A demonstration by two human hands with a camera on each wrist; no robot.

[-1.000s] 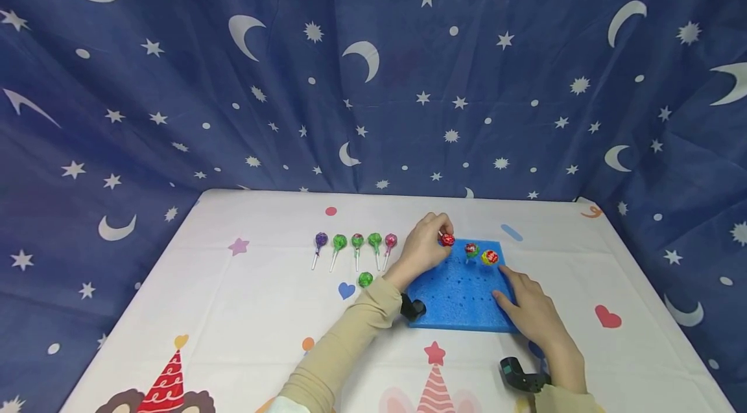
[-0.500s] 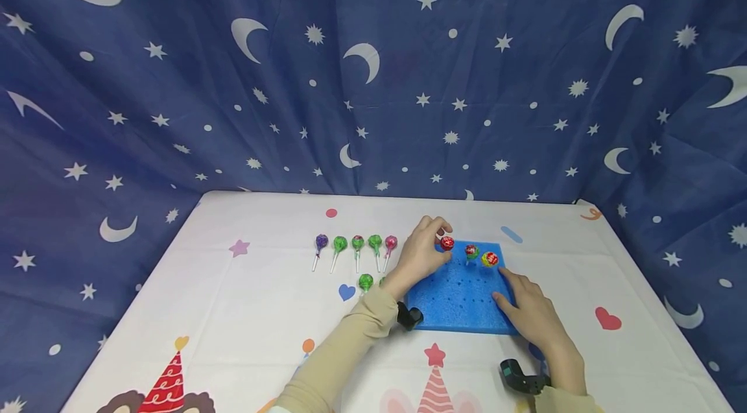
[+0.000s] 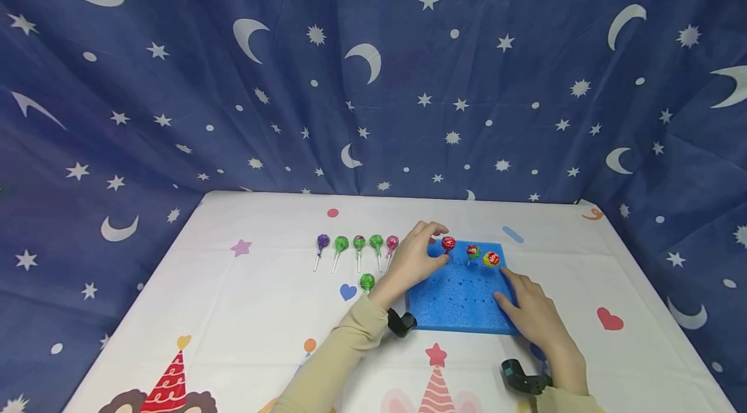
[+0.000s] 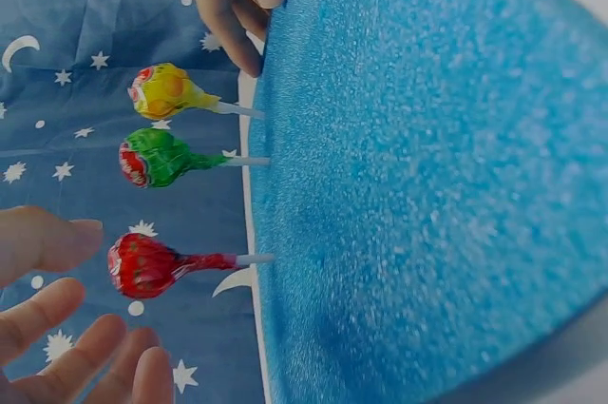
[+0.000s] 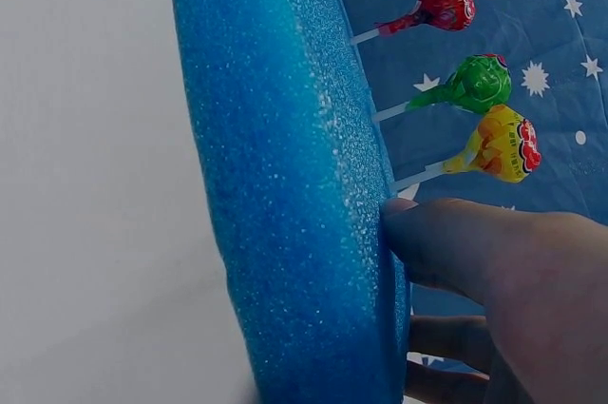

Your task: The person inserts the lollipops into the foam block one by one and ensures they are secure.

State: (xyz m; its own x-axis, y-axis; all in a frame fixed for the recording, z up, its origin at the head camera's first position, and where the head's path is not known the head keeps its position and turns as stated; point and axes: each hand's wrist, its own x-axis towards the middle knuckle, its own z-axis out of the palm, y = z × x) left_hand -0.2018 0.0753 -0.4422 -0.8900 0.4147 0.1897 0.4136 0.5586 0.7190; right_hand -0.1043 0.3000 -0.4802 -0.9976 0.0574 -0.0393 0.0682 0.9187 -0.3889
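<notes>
Three lollipops stand by their sticks in the far part of a blue foam board (image 3: 458,309) dotted with small holes. They are a red lollipop (image 3: 448,243), a green-and-red lollipop (image 3: 473,251) and a yellow-and-red lollipop (image 3: 491,259). My left hand (image 3: 410,262) is beside the red one, thumb and fingers spread and apart from its candy head, as the left wrist view shows. At the board's right edge rests my right hand (image 3: 535,309), its thumb (image 5: 437,238) touching the foam and its fingers extended along the side.
Left of the board, a row of wrapped lollipops lies on the white patterned tablecloth (image 3: 233,309), from a purple lollipop (image 3: 323,242) to a pink lollipop (image 3: 392,242). A green lollipop (image 3: 367,282) lies nearer, partly behind my left forearm. A blue starry curtain (image 3: 403,76) hangs behind.
My left hand has let go of the red lollipop and drawn back to the left, its fingers spreading. The red lollipop now stands by itself in the board. The right hand stays in place.
</notes>
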